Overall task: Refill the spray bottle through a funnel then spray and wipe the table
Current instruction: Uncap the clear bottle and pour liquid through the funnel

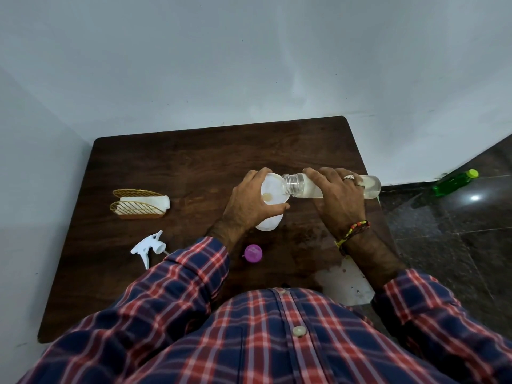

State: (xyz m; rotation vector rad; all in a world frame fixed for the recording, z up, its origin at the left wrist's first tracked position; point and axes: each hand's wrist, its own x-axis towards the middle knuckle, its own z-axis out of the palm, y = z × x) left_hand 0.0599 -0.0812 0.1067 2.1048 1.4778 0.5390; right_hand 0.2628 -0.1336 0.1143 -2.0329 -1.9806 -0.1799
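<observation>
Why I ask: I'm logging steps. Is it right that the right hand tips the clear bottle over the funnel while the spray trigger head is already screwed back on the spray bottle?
Not quite. The head view shows the right hand tipping the clear bottle over the funnel, but the spray trigger head lies loose on the table, not screwed on.

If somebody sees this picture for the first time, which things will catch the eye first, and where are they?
First come the two hands at the middle of the dark wooden table: the right hand tips a clear bottle on its side, mouth over a white funnel that the left hand steadies. Next, the white spray head lies loose at the left near edge, a purple cap lies between the forearms, and a green bottle lies on the floor at right.
</observation>
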